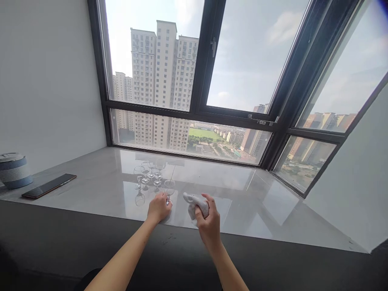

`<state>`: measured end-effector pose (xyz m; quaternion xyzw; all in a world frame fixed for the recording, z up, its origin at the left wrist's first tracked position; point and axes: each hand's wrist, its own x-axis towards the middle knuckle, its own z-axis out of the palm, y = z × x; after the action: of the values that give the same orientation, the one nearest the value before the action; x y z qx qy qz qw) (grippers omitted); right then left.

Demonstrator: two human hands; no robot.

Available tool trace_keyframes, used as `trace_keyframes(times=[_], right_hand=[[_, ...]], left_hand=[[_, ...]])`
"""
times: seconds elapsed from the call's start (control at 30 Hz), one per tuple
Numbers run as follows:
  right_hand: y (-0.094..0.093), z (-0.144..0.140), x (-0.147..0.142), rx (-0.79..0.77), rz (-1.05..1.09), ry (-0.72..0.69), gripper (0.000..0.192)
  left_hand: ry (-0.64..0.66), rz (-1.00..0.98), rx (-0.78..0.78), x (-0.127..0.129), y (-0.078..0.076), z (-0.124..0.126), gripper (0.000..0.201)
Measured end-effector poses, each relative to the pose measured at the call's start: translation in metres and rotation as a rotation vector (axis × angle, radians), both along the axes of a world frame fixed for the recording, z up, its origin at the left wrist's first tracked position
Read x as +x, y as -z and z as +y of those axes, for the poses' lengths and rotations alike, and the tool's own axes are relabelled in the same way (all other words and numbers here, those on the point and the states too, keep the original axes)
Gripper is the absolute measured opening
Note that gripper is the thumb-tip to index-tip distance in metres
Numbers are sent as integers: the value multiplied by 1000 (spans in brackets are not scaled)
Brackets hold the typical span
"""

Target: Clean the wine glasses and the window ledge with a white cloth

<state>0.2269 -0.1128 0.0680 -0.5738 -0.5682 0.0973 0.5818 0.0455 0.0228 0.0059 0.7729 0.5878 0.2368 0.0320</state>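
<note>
My left hand [158,208] is closed around the stem and base of a small clear wine glass [169,187] that stands upright near the front edge of a glossy grey window sill [242,194]. My right hand [208,220] holds a crumpled white cloth [195,203] just right of that glass, a little above the sill. Behind the held glass, several more small stemmed glasses [148,173] stand in a tight group.
A dark phone [48,186] lies on the sill at the left, next to a round blue-and-white container [13,169]. A large dark-framed window [206,109] rises behind the sill. White walls close both ends. A dark ledge [75,242] runs along the sill's front.
</note>
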Motion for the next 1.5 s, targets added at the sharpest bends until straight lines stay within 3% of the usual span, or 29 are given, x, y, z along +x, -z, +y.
trace_keyframes(times=[0.17, 0.3, 0.43, 0.57, 0.77, 0.9, 1.07, 1.23, 1.5], right_hand=[[-38, 39, 16, 45, 23, 131, 43], [-57, 78, -1, -1, -127, 57, 43], [-50, 104, -39, -171, -400, -144, 45], [-39, 108, -63, -209, -633, -152, 49], [-45, 98, -56, -183, -836, -247, 52], [-52, 100, -50, -215, -966, -311, 62], [-53, 111, -50, -270, -986, -286, 63], [-45, 120, -56, -202, -972, -274, 57], [-32, 125, -66, -72, -1091, -161, 64]], left_hand=[[175, 11, 20, -2, 0, -3, 15], [253, -9, 47, -2, 0, -6, 13], [255, -11, 53, -2, -2, -7, 12], [211, -28, 15, -1, -1, -5, 11], [223, -90, 31, -1, 5, -1, 34], [177, -61, 31, 0, 6, -1, 29], [182, -27, 45, 0, 3, -4, 22], [168, 62, -23, -1, 4, -2, 26], [128, 115, -79, -1, 2, -1, 32]])
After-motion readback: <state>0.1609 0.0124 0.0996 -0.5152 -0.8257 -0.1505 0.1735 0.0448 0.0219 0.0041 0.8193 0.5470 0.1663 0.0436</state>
